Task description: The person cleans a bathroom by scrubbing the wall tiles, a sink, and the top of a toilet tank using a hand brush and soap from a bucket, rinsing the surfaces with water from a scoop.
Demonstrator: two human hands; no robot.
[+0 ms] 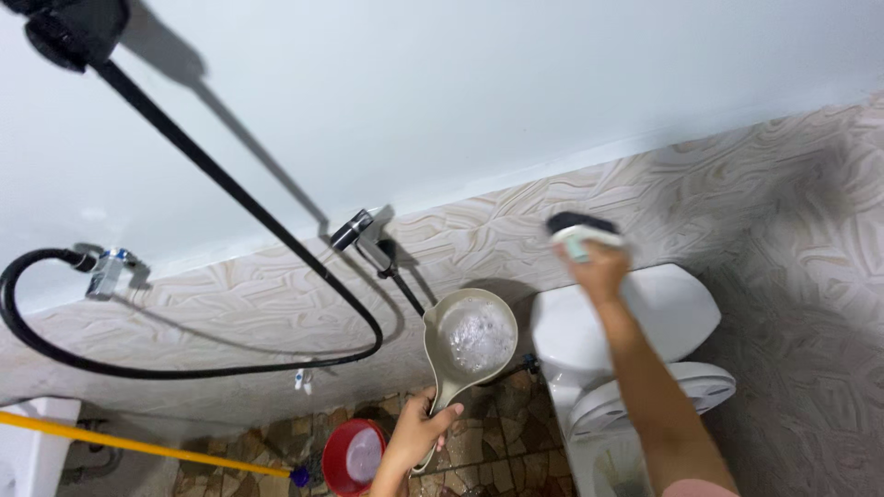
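My left hand (419,431) grips the handle of a beige water dipper (472,339) filled with foamy water, held up beside the wall. My right hand (599,269) is raised above the toilet tank and holds a scrub brush (584,233) with a dark bristle head and a pale handle against the patterned wall tiles (700,193). The white toilet tank (663,317) sits just below the brush. The toilet seat (686,391) lies under my right forearm.
A black hose (221,179) loops across the wall from a chrome tap (110,269) to a sprayer holder (364,230). A red bucket (350,456) stands on the brown floor tiles. A yellow pole (138,444) crosses the lower left.
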